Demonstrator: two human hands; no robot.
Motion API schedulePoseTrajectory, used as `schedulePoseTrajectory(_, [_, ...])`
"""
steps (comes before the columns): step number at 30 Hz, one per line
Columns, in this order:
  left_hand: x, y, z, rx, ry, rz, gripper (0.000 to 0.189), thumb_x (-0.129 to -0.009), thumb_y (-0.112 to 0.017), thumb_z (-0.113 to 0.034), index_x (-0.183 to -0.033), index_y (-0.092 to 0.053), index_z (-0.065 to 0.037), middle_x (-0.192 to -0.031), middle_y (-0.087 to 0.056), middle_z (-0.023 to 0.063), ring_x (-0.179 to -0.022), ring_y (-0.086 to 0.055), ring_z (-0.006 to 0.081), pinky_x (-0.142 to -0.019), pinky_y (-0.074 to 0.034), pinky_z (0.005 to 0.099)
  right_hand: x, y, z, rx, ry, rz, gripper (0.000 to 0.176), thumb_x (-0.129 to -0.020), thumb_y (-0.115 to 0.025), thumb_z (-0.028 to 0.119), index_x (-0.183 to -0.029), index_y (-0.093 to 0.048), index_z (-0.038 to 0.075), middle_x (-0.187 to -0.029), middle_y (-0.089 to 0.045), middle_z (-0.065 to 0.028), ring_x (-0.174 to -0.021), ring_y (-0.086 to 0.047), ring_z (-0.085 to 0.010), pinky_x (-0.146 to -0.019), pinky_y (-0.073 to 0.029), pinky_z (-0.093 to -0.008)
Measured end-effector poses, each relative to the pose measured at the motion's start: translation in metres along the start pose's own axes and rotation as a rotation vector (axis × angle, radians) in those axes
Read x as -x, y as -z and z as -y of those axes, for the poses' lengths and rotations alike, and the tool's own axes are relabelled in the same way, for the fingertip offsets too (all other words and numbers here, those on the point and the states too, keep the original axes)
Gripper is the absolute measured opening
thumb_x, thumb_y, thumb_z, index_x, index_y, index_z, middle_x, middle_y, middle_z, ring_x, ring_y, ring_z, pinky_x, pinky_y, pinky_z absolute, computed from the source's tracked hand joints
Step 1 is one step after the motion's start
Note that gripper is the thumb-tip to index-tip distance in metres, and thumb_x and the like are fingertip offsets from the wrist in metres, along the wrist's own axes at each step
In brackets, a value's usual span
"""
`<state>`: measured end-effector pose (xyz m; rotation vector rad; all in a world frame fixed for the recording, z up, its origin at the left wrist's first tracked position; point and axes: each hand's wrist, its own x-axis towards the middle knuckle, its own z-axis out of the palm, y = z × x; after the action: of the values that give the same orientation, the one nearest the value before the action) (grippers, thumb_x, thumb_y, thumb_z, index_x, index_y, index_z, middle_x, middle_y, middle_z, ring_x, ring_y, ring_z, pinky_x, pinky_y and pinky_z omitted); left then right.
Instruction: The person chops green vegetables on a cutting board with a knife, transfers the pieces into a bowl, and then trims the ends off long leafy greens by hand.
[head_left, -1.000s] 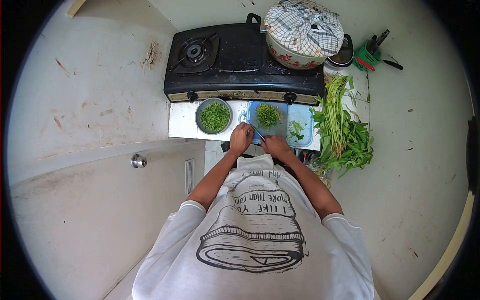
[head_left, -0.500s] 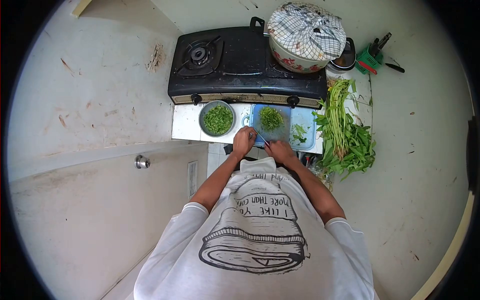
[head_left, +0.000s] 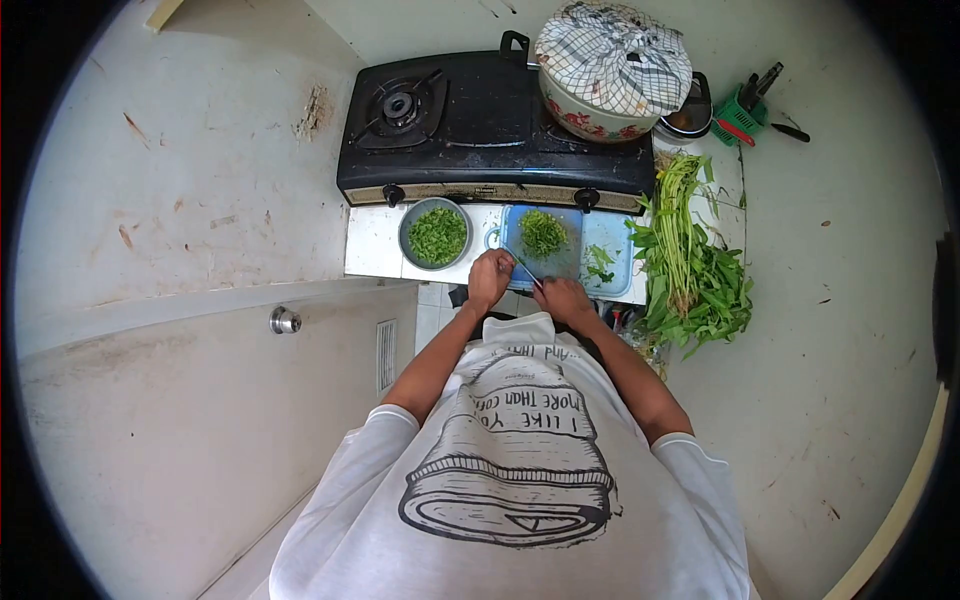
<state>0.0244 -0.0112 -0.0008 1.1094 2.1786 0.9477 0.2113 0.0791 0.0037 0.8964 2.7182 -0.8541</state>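
Note:
My right hand [head_left: 563, 299] is closed round the handle of a knife [head_left: 526, 270], whose blade slants up and left toward my left hand. Beside the blade tip, my left hand [head_left: 489, 277] has its fingers bent together at the near left edge of a blue cutting board [head_left: 622, 238]; whatever they hold is hidden. A heap of chopped greens [head_left: 543, 233] lies on the board, with a few loose leaves [head_left: 599, 262] to its right. Left of the board stands a grey bowl [head_left: 403, 246] filled with finely cut greens [head_left: 438, 236].
Behind the board is a black gas stove [head_left: 485, 110], bearing a flowered pot [head_left: 590, 125] covered by a checked cloth [head_left: 612, 60]. Long-stemmed leafy greens [head_left: 690, 260] lie at the counter's right end. A green holder [head_left: 738, 117] with knives stands farther back, near a small lidded pot [head_left: 690, 118].
My hands and the knife have shifted only very slightly at the board's near edge. The bowl, heap and leafy stems look the same.

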Motion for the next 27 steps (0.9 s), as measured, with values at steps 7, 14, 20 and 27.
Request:
schedulePoseTrajectory(7, [0.006, 0.003, -0.006, -0.127, -0.095, -0.015, 0.008, -0.088, -0.068, -0.008, -0.092, -0.074, -0.005, -0.091, -0.069, 0.0139, -0.092, -0.066, 0.0342, -0.084, -0.053, 0.0446, 0.003, 0.001, -0.006, 0.002, 0.01, -0.013, 0.045, -0.1, -0.053, 0.04, -0.094, -0.07, -0.001, -0.08, -0.071, -0.0265, -0.075, -0.071, -0.0446, -0.073, -0.057, -0.0551])
schedulePoseTrajectory(14, [0.015, 0.0, -0.007, -0.135, -0.114, -0.083, 0.007, -0.088, -0.07, -0.01, -0.093, -0.073, -0.007, -0.094, -0.066, 0.0127, -0.095, -0.065, 0.0346, -0.084, -0.053, 0.0452, 0.008, -0.001, -0.006, 0.007, 0.048, 0.027, 0.047, -0.102, -0.051, 0.042, -0.094, -0.071, 0.0, -0.079, -0.071, -0.0264, -0.073, -0.071, -0.0448, -0.072, -0.057, -0.0557])
schedulePoseTrajectory(20, [0.018, -0.002, -0.003, -0.118, -0.105, -0.086, 0.009, -0.086, -0.071, -0.008, -0.095, -0.072, -0.007, -0.096, -0.066, 0.0124, -0.095, -0.065, 0.0342, -0.083, -0.053, 0.0452, 0.003, -0.005, -0.003, 0.008, 0.044, 0.043, 0.048, -0.101, -0.051, 0.043, -0.093, -0.071, 0.0, -0.08, -0.071, -0.0256, -0.074, -0.071, -0.0437, -0.071, -0.057, -0.0552])
schedulePoseTrajectory(27, [0.018, -0.001, -0.004, -0.116, -0.115, -0.086, 0.01, -0.087, -0.07, -0.008, -0.097, -0.073, -0.007, -0.098, -0.066, 0.0124, -0.096, -0.065, 0.0342, -0.084, -0.053, 0.0451, -0.004, -0.002, 0.001, 0.014, 0.026, 0.022, 0.048, -0.101, -0.052, 0.043, -0.091, -0.072, 0.001, -0.079, -0.071, -0.0259, -0.075, -0.071, -0.044, -0.072, -0.058, -0.0551])
